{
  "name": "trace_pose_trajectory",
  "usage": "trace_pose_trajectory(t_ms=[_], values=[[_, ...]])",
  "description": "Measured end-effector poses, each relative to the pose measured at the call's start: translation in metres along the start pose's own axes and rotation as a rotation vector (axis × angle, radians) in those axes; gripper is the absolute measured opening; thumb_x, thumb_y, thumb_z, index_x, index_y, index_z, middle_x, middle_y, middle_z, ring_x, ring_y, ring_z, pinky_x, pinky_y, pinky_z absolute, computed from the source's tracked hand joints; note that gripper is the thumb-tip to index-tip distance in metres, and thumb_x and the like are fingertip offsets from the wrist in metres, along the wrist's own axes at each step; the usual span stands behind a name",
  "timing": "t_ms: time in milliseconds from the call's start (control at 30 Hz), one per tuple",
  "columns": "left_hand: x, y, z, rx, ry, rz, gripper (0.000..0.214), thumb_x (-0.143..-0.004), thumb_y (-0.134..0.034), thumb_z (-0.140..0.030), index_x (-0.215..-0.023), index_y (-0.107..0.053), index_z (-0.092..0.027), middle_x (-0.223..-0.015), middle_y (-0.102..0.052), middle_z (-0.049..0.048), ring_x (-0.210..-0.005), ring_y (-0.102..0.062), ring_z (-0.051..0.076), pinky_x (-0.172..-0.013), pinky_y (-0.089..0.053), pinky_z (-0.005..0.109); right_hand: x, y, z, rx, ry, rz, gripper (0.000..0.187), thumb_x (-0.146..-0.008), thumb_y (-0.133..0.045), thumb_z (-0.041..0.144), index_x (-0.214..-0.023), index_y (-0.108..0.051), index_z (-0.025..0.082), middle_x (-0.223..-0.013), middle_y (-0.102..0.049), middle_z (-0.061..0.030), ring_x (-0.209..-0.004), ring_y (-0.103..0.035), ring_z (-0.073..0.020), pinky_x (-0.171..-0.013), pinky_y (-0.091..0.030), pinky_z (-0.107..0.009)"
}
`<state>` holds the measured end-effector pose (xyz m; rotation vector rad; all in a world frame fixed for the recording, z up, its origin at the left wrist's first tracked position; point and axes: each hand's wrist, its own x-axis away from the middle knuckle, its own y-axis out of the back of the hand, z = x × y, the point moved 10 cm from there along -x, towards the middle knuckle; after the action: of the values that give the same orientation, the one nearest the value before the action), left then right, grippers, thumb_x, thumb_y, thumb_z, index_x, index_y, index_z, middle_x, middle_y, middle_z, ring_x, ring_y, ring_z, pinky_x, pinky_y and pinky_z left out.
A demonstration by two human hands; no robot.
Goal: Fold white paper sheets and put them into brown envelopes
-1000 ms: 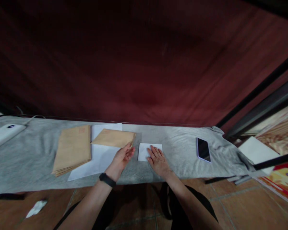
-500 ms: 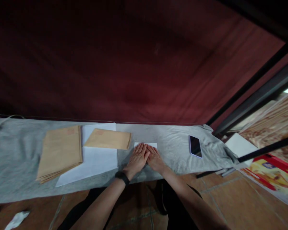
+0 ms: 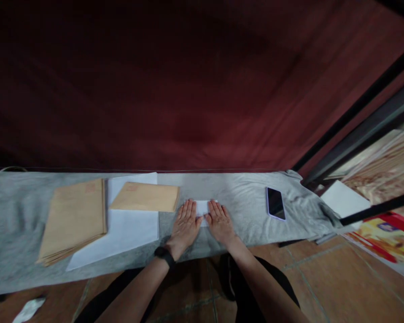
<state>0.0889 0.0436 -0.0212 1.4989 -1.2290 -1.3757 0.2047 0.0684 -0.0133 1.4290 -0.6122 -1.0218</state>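
A small piece of white paper (image 3: 202, 208), seemingly folded, lies on the grey cloth near the front edge. My left hand (image 3: 185, 223), with a black band on its wrist, rests flat over the paper's left side, fingers stretched forward. Over the right side lies my right hand (image 3: 221, 221), also flat. Both thumbs point inward on the paper, with a bare strip between the hands. To the left, a single brown envelope (image 3: 146, 196) lies across large white paper sheets (image 3: 131, 231).
A stack of brown envelopes (image 3: 74, 215) sits at the left on the grey cloth (image 3: 242, 193). A phone (image 3: 275, 204) lies to the right. Dark red fabric (image 3: 188, 89) hangs behind. Black metal bars (image 3: 357, 134) and a red and yellow box (image 3: 390, 240) stand at the right.
My hands have moved apart sideways from touching at the paper's middle to its two sides, uncovering its centre. The view has shifted slightly.
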Motion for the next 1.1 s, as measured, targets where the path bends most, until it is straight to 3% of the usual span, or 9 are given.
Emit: trace_pose_trajectory(t_ms=[300, 433, 533, 633, 1100], values=[[0.0, 0.004, -0.002, -0.051, 0.0, 0.001, 0.065, -0.101, -0.03, -0.043, -0.153, -0.034, -0.005, -0.16, -0.034, 0.0184, -0.152, -0.027, 0.027, -0.124, -0.025, 0.045, 0.003, 0.018, -0.028, -0.019, -0.093, -0.06, 0.05, -0.105, -0.035, 0.028, -0.148, -0.046, 0.007, -0.154, -0.044, -0.0148, -0.145, -0.04, -0.0277, -0.12, -0.029, -0.047], [-0.001, 0.003, -0.003, -0.061, -0.021, 0.019, 0.06, -0.1, -0.033, -0.039, -0.152, -0.039, -0.009, -0.161, -0.034, 0.0177, -0.151, -0.029, 0.029, -0.122, -0.029, 0.047, -0.005, 0.023, -0.002, -0.107, 0.014, -0.073, 0.051, -0.106, -0.032, 0.031, -0.151, -0.043, 0.009, -0.158, -0.039, -0.0118, -0.147, -0.036, -0.0255, -0.121, -0.029, -0.045], [0.0, 0.0, -0.002, -0.064, -0.044, 0.035, 0.057, -0.098, -0.033, -0.028, -0.151, -0.04, -0.008, -0.161, -0.035, 0.0179, -0.151, -0.027, 0.028, -0.122, -0.029, 0.047, -0.007, 0.016, 0.026, -0.172, 0.13, -0.031, 0.052, -0.107, -0.031, 0.035, -0.153, -0.04, 0.014, -0.159, -0.038, -0.0077, -0.148, -0.034, -0.0217, -0.122, -0.029, -0.042], [0.001, -0.002, -0.001, -0.055, -0.055, 0.03, 0.057, -0.097, -0.032, -0.023, -0.152, -0.039, -0.007, -0.16, -0.035, 0.0178, -0.151, -0.028, 0.028, -0.122, -0.03, 0.046, -0.006, 0.005, 0.032, -0.178, 0.133, 0.004, 0.053, -0.107, -0.03, 0.039, -0.153, -0.039, 0.015, -0.158, -0.04, -0.0075, -0.147, -0.036, -0.0202, -0.122, -0.029, -0.041], [0.017, 0.006, 0.014, -0.007, 0.016, 0.026, 0.064, -0.101, -0.028, -0.038, -0.153, -0.034, -0.002, -0.159, -0.037, 0.0196, -0.151, -0.029, 0.028, -0.123, -0.029, 0.047, 0.003, -0.002, -0.009, -0.046, 0.021, 0.006, 0.058, -0.107, -0.03, 0.044, -0.156, -0.033, 0.013, -0.159, -0.037, -0.0113, -0.149, -0.032, -0.0238, -0.122, -0.026, -0.044]])
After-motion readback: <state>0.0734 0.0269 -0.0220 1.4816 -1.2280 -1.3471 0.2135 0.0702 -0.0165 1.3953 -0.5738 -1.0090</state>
